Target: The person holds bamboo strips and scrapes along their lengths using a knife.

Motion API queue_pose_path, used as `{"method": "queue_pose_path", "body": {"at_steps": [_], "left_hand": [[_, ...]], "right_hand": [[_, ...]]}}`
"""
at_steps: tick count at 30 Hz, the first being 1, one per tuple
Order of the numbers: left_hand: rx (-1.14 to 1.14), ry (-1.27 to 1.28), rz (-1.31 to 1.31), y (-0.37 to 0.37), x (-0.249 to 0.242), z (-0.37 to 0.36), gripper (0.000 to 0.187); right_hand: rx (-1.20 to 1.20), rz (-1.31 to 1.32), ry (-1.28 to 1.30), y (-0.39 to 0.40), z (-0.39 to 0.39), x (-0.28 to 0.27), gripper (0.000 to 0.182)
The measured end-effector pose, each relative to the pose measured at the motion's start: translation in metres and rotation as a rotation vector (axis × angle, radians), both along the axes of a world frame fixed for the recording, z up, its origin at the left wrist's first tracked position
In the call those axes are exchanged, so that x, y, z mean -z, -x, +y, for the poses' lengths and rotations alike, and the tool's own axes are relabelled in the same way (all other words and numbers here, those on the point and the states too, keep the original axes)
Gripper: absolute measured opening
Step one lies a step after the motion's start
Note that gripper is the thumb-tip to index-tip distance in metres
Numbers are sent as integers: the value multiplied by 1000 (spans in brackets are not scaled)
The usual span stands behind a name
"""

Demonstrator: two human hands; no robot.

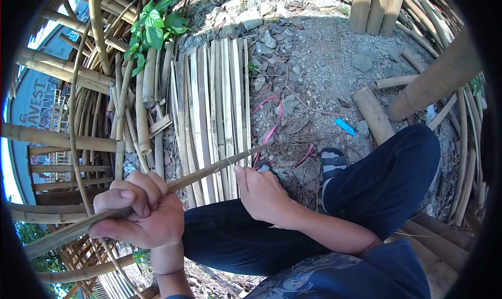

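A long, narrow bamboo strip [204, 174] runs diagonally across the view, from the lower left up to the middle. My left hand [144, 210] is wrapped around it, with the fingers curled over the top and the thumb beneath. My right hand [264, 194] is closed just below the strip's far part, its thumb and fingertip pressed together. A thin pale bamboo sliver [225, 156] crosses the strip and meets those fingertips. The rest of what the right fingers enclose is hidden. Beyond the hands, several split bamboo slats [213, 98] lie side by side on the ground.
Bamboo poles [145, 116] and a bamboo framework [63, 137] stand at the left beside a leafy plant [154, 30]. Pink strapping [281, 113] and a blue object [344, 126] lie on stony ground. A thick bamboo post [444, 71] leans at the right, near my sandalled foot [332, 163].
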State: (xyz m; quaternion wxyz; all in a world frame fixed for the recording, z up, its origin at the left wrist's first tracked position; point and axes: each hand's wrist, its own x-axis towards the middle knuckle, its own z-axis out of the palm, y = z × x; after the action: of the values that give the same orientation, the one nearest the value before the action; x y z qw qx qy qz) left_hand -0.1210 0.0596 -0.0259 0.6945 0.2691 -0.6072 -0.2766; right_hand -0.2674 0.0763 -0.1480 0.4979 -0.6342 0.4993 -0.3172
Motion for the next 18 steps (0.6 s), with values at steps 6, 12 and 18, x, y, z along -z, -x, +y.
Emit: {"method": "queue_pose_path", "body": {"at_steps": [6, 12, 18], "left_hand": [[-15, -15, 18, -2, -1, 0, 60], [76, 13, -39, 0, -3, -5, 60], [31, 14, -18, -1, -3, -7, 61]], "right_hand": [[49, 35, -18, 2, 6, 6, 36], [56, -99, -40, 1, 4, 26, 35], [259, -303, -110, 0, 3, 36, 37]]}}
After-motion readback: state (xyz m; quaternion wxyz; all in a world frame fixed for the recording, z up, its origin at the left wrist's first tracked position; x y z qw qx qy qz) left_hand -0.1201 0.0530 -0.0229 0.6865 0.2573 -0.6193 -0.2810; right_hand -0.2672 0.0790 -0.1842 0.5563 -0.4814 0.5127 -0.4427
